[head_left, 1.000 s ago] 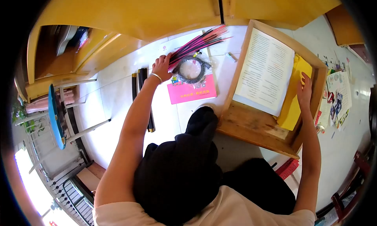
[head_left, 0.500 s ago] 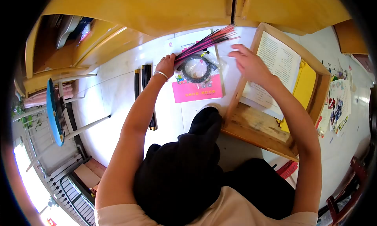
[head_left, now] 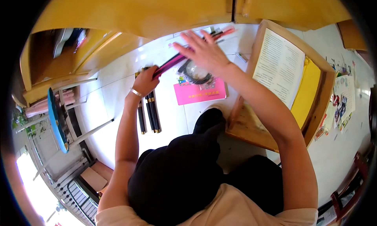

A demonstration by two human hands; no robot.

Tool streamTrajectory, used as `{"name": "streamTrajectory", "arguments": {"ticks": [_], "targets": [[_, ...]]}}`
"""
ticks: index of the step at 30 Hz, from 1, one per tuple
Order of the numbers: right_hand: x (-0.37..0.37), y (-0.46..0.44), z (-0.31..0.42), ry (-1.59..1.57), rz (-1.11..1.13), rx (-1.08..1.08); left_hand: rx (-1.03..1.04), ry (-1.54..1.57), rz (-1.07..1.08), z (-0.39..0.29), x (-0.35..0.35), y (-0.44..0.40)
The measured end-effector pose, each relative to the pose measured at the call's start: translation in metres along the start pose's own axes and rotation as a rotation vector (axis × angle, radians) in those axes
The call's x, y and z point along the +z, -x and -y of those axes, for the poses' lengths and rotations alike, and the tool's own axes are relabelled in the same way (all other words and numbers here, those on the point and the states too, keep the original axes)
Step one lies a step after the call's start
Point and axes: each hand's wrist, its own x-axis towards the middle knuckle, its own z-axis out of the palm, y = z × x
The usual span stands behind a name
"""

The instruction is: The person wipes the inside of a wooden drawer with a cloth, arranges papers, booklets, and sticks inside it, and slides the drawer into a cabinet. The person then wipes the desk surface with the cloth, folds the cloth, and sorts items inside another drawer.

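Observation:
My left hand, a bracelet on its wrist, is closed around the lower end of a bundle of thin black and pink sticks. The bundle slants up to the right, and its red tips show past my other hand. Over its middle, my right hand is spread open and slightly blurred; I cannot tell whether it touches the sticks. Below lies a clear plastic bag with a dark coiled ring in it, partly on a pink booklet. Black sticks with gold ends lie on the floor beside my left forearm.
A wooden drawer sits at the right, holding printed pages and a yellow folder or sheet. Yellow cabinets stand along the back. A blue stool is at the left. Papers and small scraps lie far right.
My left hand has drawn the bundle down and to the left. My right hand has moved left from beside the drawer to over the sticks, its fingers spreading.

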Motion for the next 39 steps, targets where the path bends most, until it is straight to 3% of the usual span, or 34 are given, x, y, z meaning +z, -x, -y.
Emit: {"name": "streamTrajectory", "arguments": {"ticks": [2, 4, 6, 7, 10, 12, 14, 16, 19, 24, 27, 32, 34, 36, 38, 39], "targets": [[-0.018, 0.004, 0.012, -0.12, 0.133, -0.061, 0.049, 0.034, 0.111, -0.025, -0.016, 0.015], [-0.031, 0.021, 0.024, -0.023, 0.107, -0.051, 0.019, 0.056, 0.231, -0.061, -0.03, 0.019], [-0.071, 0.048, 0.028, -0.044, 0.237, 0.075, 0.18, -0.015, 0.223, -0.086, -0.029, 0.011], [-0.084, 0.072, 0.023, -0.062, 0.121, 0.128, 0.307, -0.042, 0.168, -0.107, -0.027, 0.005], [-0.129, 0.145, -0.005, -0.354, 0.371, 0.499, 0.587, -0.192, -0.052, -0.168, -0.035, -0.012], [-0.15, 0.21, -0.025, -0.502, 0.337, 0.751, 0.662, -0.137, -0.181, -0.198, -0.039, -0.025], [-0.177, 0.267, -0.047, -0.743, 0.238, 1.014, 0.586, 0.302, -0.147, -0.21, -0.024, -0.041], [-0.203, 0.301, -0.059, -1.118, 0.232, 1.552, 0.649, 0.432, -0.056, -0.214, 0.003, -0.059], [-0.19, 0.344, -0.073, -1.327, -0.17, 1.77, 0.646, 0.459, 0.2, -0.244, 0.053, -0.056], [-0.135, 0.367, -0.11, -1.301, -0.293, 1.73, 0.714, 0.565, 0.64, -0.287, 0.122, -0.019], [-0.106, 0.361, -0.112, -1.24, -0.291, 1.655, 0.728, 0.502, 0.792, -0.301, 0.144, 0.0], [-0.079, 0.354, -0.107, -1.154, -0.229, 1.7, 0.707, 0.499, 0.886, -0.301, 0.174, 0.022], [-0.074, 0.353, -0.111, -0.974, -0.316, 1.758, 0.654, 0.574, 0.94, -0.299, 0.181, 0.027], [-0.074, 0.352, -0.111, -0.825, -0.197, 1.706, 0.594, 0.58, 0.979, -0.299, 0.182, 0.028], [-0.077, 0.349, -0.11, -0.43, -0.084, 1.579, 0.536, 0.587, 1.012, -0.3, 0.177, 0.025], [-0.079, 0.349, -0.109, -0.436, -0.08, 1.581, 0.549, 0.613, 0.943, -0.299, 0.171, 0.022]]}}
